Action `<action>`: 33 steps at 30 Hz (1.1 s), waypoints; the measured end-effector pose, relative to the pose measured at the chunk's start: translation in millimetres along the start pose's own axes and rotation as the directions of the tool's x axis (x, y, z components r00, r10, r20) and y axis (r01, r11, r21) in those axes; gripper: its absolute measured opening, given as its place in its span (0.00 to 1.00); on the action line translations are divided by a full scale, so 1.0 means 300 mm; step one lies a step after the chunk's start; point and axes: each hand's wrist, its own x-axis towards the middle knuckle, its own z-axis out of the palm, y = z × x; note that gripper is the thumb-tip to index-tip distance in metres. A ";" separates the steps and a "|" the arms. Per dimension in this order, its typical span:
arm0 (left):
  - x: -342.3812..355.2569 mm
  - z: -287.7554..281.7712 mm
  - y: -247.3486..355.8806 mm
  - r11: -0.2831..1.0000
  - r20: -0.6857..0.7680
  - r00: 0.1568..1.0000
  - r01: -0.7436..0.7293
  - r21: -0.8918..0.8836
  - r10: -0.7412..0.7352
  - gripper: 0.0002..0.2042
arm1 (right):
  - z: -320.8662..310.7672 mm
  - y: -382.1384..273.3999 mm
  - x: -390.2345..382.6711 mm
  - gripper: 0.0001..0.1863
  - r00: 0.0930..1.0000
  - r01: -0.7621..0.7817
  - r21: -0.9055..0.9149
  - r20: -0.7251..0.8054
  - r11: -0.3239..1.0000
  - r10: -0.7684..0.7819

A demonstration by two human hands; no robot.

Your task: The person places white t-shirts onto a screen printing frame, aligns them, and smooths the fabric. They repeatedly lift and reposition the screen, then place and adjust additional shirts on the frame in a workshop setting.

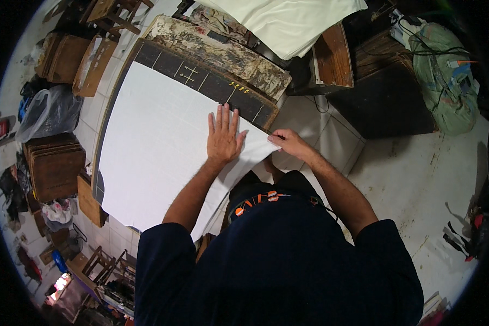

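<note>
A large white cloth [152, 136] is spread over a dark board [174, 68] marked with pale lines and small yellow marks. My left hand [223, 136] lies flat on the cloth near its far right edge, fingers stretched out and thumb apart. At the cloth's right corner my right hand [289, 143] is closed, pinching the fabric at the board's edge. A small dark item shows by those fingertips, too little of it to name. Between my hands and my body the cloth's near side hangs in soft folds over the board's edge.
Beyond the board stands a worn, stained bench top [223, 54]. Pale cloth [293, 22] drapes over something behind it. A dark panel [386, 98] and a green sack [445, 81] are at the far right. Stacked brown boards [54, 168] and a plastic bag [51, 114] line the left.
</note>
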 end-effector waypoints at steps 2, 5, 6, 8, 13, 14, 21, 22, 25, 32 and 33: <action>-0.017 0.001 0.047 0.999 0.034 0.999 -0.028 -0.018 0.028 0.35 | -0.001 0.005 0.004 0.17 0.999 0.023 -0.025 -0.044 0.999 -0.024; -0.046 0.007 0.114 0.989 0.070 0.995 -0.068 -0.130 0.077 0.37 | -0.004 0.000 0.010 0.16 0.995 0.046 -0.046 -0.085 0.998 -0.050; -0.055 0.007 0.114 0.984 0.082 0.992 -0.080 -0.157 0.093 0.36 | -0.005 -0.005 0.012 0.16 0.994 0.049 -0.053 -0.091 0.997 -0.053; -0.067 0.011 0.108 0.971 0.081 0.988 -0.109 -0.212 0.128 0.36 | -0.012 -0.019 0.011 0.15 0.997 0.033 -0.062 -0.067 0.998 -0.037; -0.130 -0.035 -0.087 0.989 0.071 0.988 0.137 0.050 -0.140 0.36 | -0.025 -0.067 -0.016 0.13 1.000 0.002 -0.039 -0.011 0.999 -0.002; -0.150 -0.043 -0.100 0.989 0.071 0.987 0.138 0.061 -0.142 0.36 | -0.027 -0.077 -0.024 0.12 1.000 -0.012 -0.022 -0.001 1.000 0.011; -0.124 0.009 0.080 1.000 0.087 0.996 0.021 -0.020 -0.019 0.39 | -0.038 -0.087 -0.016 0.12 0.999 0.012 -0.038 0.031 0.999 -0.010; -0.111 0.019 0.115 1.000 0.086 0.996 -0.014 -0.025 0.016 0.40 | -0.040 -0.076 0.000 0.13 1.000 0.002 -0.072 0.010 0.997 -0.002; -0.098 0.028 0.203 0.997 0.084 0.994 -0.073 -0.035 0.075 0.40 | -0.047 -0.027 0.043 0.14 1.000 0.010 -0.126 -0.007 0.992 -0.011; -0.152 0.010 0.091 0.866 -0.002 0.998 -0.050 -0.497 0.056 0.39 | -0.094 0.118 0.066 0.13 0.986 -0.011 -0.122 -0.168 0.993 -0.009; -0.182 -0.010 0.020 0.946 -0.025 0.993 0.101 -0.309 -0.114 0.39 | -0.115 0.137 0.054 0.13 0.981 -0.026 -0.135 -0.192 0.990 0.000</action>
